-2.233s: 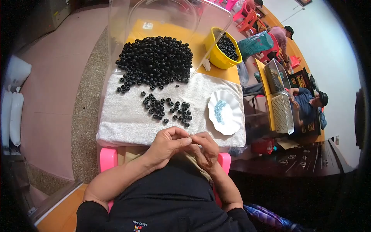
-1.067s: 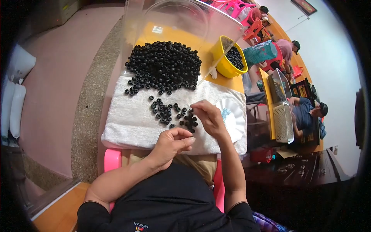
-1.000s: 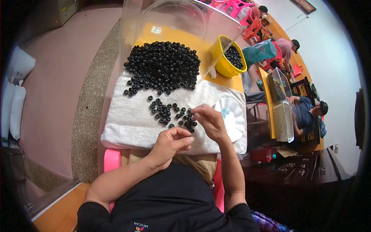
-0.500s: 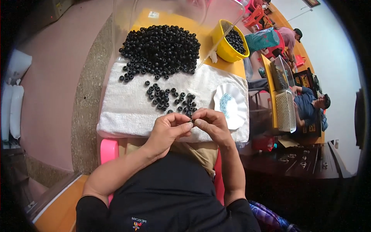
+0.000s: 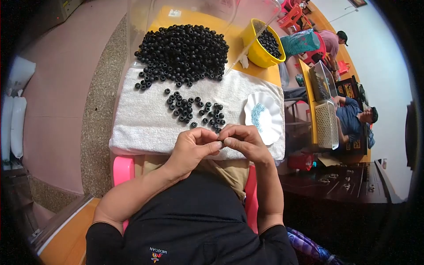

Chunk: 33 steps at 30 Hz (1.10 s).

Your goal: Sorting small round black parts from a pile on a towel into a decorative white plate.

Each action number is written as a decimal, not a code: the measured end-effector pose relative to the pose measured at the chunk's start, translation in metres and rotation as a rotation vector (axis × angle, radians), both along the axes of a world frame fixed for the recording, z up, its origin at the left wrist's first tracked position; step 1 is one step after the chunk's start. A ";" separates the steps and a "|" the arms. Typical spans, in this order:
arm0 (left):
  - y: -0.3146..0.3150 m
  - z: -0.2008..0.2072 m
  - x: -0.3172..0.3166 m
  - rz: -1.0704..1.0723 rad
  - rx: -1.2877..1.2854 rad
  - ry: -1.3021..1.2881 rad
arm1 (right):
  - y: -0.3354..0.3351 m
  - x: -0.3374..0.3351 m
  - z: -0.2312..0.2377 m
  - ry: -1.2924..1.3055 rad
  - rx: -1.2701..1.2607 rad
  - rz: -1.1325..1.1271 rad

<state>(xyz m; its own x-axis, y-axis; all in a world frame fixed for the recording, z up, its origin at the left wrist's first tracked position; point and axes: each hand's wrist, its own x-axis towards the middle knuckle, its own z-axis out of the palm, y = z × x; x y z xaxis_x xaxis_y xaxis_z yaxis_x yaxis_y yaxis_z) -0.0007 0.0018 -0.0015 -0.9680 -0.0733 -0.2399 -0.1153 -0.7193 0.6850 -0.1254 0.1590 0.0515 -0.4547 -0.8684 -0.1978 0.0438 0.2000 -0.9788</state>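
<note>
My left hand [image 5: 193,148] and my right hand [image 5: 246,142] meet fingertip to fingertip over the near edge of a white towel [image 5: 141,121]. Thumb and forefinger are pinched on each; whatever lies between them is tiny and mostly hidden by the fingers. Just beyond my fingertips, several loose black beads [image 5: 194,125] with holes lie scattered on the cloth. A large heap of the same black beads [image 5: 185,53] spreads farther back. To the right of my right hand sits a white plate with a wavy rim [image 5: 274,128], holding small light-blue bits [image 5: 257,117].
A yellow tub [image 5: 260,59] of black pieces stands at the back right. Clear plastic walls [image 5: 251,46] rise around the heap. Two other people work on the right, one beside a white perforated basket [image 5: 326,126]. A pink chair [image 5: 123,173] is under me.
Both hands stay pinched together with only slight finger movement. A dark speck that showed between the fingertips is now mostly covered. The view has shifted a little; the beads look unmoved.
</note>
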 end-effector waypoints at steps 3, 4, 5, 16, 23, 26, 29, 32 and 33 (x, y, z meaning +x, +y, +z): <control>0.002 -0.002 0.000 0.005 -0.043 0.069 | 0.002 -0.006 0.003 -0.051 0.054 0.065; 0.003 -0.002 0.000 0.007 -0.092 0.085 | 0.003 -0.008 0.003 -0.028 0.090 0.104; 0.003 -0.002 0.000 0.008 -0.141 0.100 | 0.003 -0.009 0.003 -0.029 0.090 0.101; 0.000 -0.002 -0.001 0.017 -0.223 0.088 | 0.008 0.005 -0.016 0.015 0.000 -0.161; 0.002 -0.003 0.000 0.018 -0.108 0.025 | 0.003 0.033 -0.017 0.669 -0.124 -0.257; 0.003 -0.005 0.000 0.031 -0.056 0.015 | 0.000 0.037 -0.018 0.874 -0.155 -0.254; 0.000 -0.001 0.000 0.010 -0.050 -0.024 | 0.001 0.037 -0.018 1.084 -0.181 -0.212; 0.000 -0.002 0.000 0.021 -0.050 -0.019 | -0.001 0.041 -0.016 1.207 -0.192 -0.173; 0.000 -0.002 0.001 0.022 -0.050 -0.019 | -0.002 0.041 -0.018 1.206 -0.193 -0.173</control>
